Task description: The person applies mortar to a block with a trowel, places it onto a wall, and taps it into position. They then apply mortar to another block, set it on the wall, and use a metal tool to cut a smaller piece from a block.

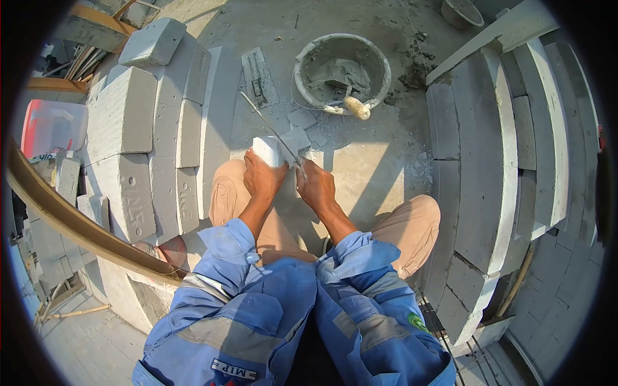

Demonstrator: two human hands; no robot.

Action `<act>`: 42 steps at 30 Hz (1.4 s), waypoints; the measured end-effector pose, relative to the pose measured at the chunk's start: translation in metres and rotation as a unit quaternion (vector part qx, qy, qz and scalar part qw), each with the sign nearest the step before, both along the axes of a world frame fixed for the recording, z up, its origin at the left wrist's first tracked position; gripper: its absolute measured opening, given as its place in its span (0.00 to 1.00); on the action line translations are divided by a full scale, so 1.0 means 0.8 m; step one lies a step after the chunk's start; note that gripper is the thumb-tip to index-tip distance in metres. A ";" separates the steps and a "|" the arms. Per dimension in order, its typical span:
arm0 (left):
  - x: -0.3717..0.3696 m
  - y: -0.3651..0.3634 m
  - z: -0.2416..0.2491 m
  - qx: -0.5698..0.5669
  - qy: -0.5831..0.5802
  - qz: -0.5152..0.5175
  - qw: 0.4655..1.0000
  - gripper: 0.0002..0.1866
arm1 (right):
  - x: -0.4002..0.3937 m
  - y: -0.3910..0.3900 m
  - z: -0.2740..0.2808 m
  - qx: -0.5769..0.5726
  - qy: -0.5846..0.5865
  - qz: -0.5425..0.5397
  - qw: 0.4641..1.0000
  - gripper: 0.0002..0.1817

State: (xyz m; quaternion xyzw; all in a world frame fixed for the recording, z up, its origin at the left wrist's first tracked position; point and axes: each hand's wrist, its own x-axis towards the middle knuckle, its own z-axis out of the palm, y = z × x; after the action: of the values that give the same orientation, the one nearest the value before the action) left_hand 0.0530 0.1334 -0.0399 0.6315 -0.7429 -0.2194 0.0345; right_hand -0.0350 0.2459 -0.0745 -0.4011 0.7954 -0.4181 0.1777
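My left hand [264,175] is closed around a small white piece of block [266,150], holding it up between my knees. Gripped in my right hand [315,185] is a long thin metal blade [269,125], which slants up and to the left past the right side of the piece. My fingers hide the blade's lower end. Just beyond the hands, broken block offcuts [302,118] lie on the dusty floor.
A mortar bucket [341,38] stands ahead, with a wooden-handled trowel [356,107] in it. Beside it lies a flat float [259,78]. Stacked blocks [122,116] rise at left, and a block wall [476,154] at right. A curved brown strip [84,228] crosses lower left.
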 end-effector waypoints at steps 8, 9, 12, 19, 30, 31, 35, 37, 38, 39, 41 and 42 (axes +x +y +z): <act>0.006 0.004 -0.007 -0.007 -0.005 -0.012 1.000 0.50 | -0.010 0.008 -0.015 0.034 0.012 0.028 0.999 0.06; 0.004 0.001 -0.008 -0.010 0.000 -0.003 1.000 0.50 | -0.009 0.009 -0.023 0.036 0.011 0.028 0.999 0.06; 0.005 0.005 -0.002 -0.018 0.004 -0.007 1.000 0.48 | -0.015 0.001 -0.053 0.065 0.017 0.034 0.997 0.05; 0.006 0.004 -0.006 -0.022 -0.005 -0.003 1.000 0.49 | -0.016 0.002 -0.077 0.020 0.040 0.031 0.999 0.06; 0.001 0.004 -0.001 -0.011 -0.009 -0.003 1.000 0.49 | -0.037 -0.002 -0.109 0.173 -0.024 0.047 0.984 0.10; 0.002 0.001 -0.001 -0.013 -0.010 -0.006 1.000 0.49 | -0.036 -0.003 -0.106 0.170 -0.026 0.045 0.984 0.10; 0.000 0.003 -0.004 -0.010 -0.020 0.014 1.000 0.50 | -0.031 0.008 -0.109 0.083 -0.011 0.055 0.995 0.09; 0.003 0.008 -0.002 -0.015 -0.023 0.017 0.999 0.50 | -0.027 0.014 -0.126 0.078 -0.020 0.054 0.995 0.08; 0.002 0.008 -0.003 -0.017 -0.022 0.008 1.000 0.50 | -0.035 0.011 -0.138 0.133 -0.013 0.053 0.990 0.08; 0.000 0.006 -0.001 -0.019 -0.023 -0.003 1.000 0.50 | -0.040 0.005 -0.137 0.188 -0.010 0.049 0.981 0.09; -0.001 0.002 -0.004 -0.019 -0.024 -0.005 1.000 0.51 | -0.040 0.005 -0.136 0.167 -0.023 0.051 0.984 0.09; 0.004 0.006 -0.006 -0.012 -0.029 0.001 0.999 0.51 | -0.032 0.014 -0.129 0.152 -0.038 0.061 0.986 0.11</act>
State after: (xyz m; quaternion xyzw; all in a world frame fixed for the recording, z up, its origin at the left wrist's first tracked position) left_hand 0.0562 0.1383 -0.0451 0.6377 -0.7457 -0.1919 0.0206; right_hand -0.0607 0.2573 -0.1778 -0.4012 0.8163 -0.2954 0.2922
